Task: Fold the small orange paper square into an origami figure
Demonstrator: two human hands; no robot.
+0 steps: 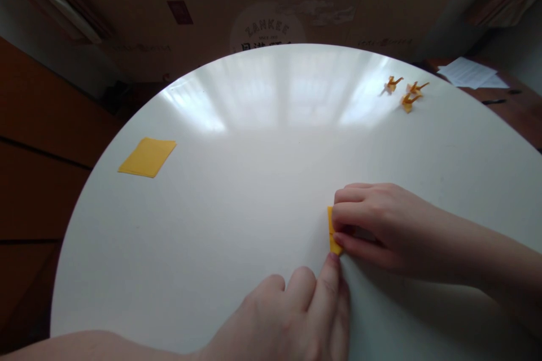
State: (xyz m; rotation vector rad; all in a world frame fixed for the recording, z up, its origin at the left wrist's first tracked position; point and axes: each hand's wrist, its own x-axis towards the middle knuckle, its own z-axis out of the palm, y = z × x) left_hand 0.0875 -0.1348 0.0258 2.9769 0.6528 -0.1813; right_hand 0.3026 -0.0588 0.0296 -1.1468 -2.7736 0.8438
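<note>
A small folded piece of yellow origami paper (332, 227) lies near the middle front of the white table. My right hand (372, 220) is closed on it from the right, fingers curled over its upper part and thumb pressed on it lower down. From below, my left hand (296, 316) reaches in, with one fingertip pressed on the paper's lower tip and the other visible fingers curled. Part of the paper is hidden under my right fingers.
Toward the left edge of the round white table (237, 180) lies a stack of yellow square paper (148, 157). Three small folded yellow cranes (409, 102) stand at the far right. Beyond the rim, white printed sheets (470, 72) rest on a brown surface.
</note>
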